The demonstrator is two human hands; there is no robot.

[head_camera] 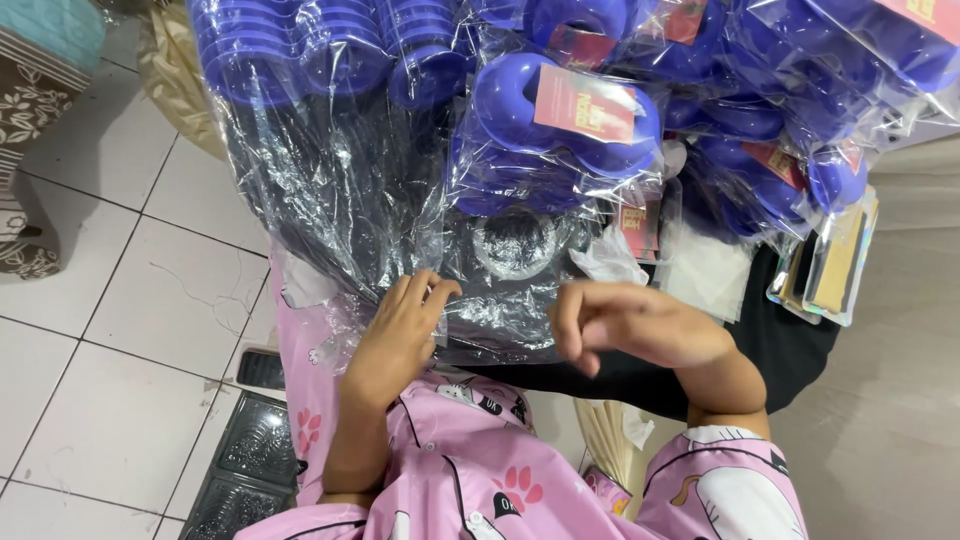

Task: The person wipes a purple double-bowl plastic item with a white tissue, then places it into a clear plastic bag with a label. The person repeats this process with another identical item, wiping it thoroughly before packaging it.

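Note:
My left hand (400, 335) rests on a clear plastic bag (500, 290) lying on my lap, its fingertips pinching the bag's upper edge. My right hand (635, 320) hovers just right of it with fingers loosely curled and nothing in them. Inside the clear bag a round transparent lid-like piece (514, 243) shows through. Just beyond the hands lies a pile of blue plastic items in clear bags (560, 110) with red paper labels (585, 103). Stacks of blue plastic cups (290, 50) in a large clear sack stand at the far left of the pile.
White floor tiles (130, 300) spread on the left. Black embossed trays (245, 460) lie on the floor by my left elbow. A stack of flat shiny cards (825, 265) sits at the right. A patterned fabric object (40, 90) stands at the far left edge.

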